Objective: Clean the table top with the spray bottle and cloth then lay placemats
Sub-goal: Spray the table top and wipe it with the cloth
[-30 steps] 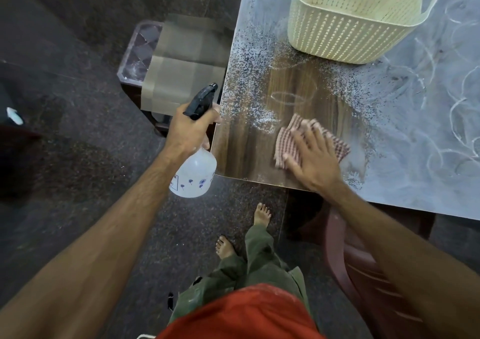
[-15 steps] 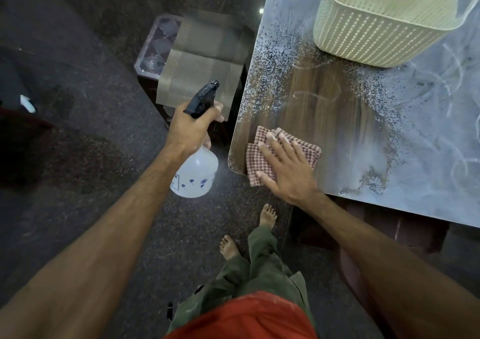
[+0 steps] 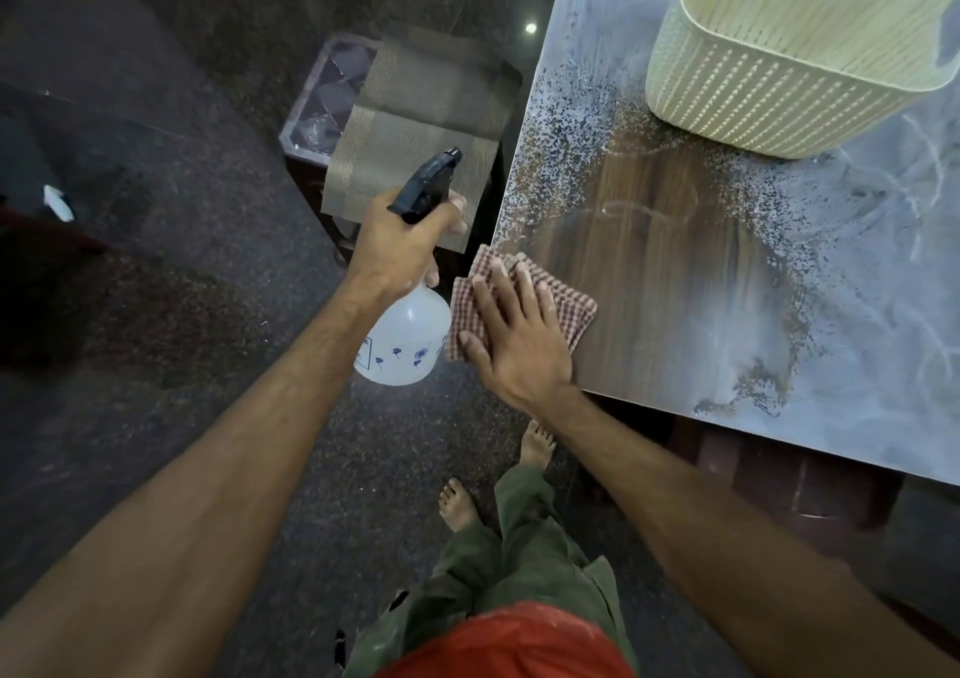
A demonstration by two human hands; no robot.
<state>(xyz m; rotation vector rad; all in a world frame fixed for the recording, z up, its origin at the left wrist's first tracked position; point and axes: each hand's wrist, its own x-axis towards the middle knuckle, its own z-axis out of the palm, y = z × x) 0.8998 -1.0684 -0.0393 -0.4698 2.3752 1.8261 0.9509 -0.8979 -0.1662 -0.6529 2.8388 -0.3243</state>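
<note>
Broadly, the dark speckled floor (image 3: 156, 314) fills the left and lower part of the view, and the table top (image 3: 675, 272) takes up the right side, its wood grain showing in a cleared patch near the corner while a pale film of spray droplets and swirl marks covers the rest. On the far part of the table stands a cream perforated plastic basket (image 3: 769, 90), its base resting on the filmed surface. Beside the table's left edge is a small stool (image 3: 322, 106) with a patterned top, and draped over it lie the woven placemats (image 3: 426, 121) (greyish-green, hanging partly over the stool's near side). A dark reddish chair (image 3: 779, 475) shows under the table's near edge. The person stands barefoot at the table corner in green trousers. Their left hand (image 3: 400, 246) grips the neck of the translucent spray bottle (image 3: 405, 339), fingers curled round below the black trigger head, holding it in the air off the table beside the corner, nozzle pointing away. Their right hand (image 3: 514, 334) lies flat with straight, spread fingers pressing on the folded red-and-white checked cloth (image 3: 566, 308), which sits right at the table's near-left corner, its left edge overhanging the table edge, close to the bottle.
</note>
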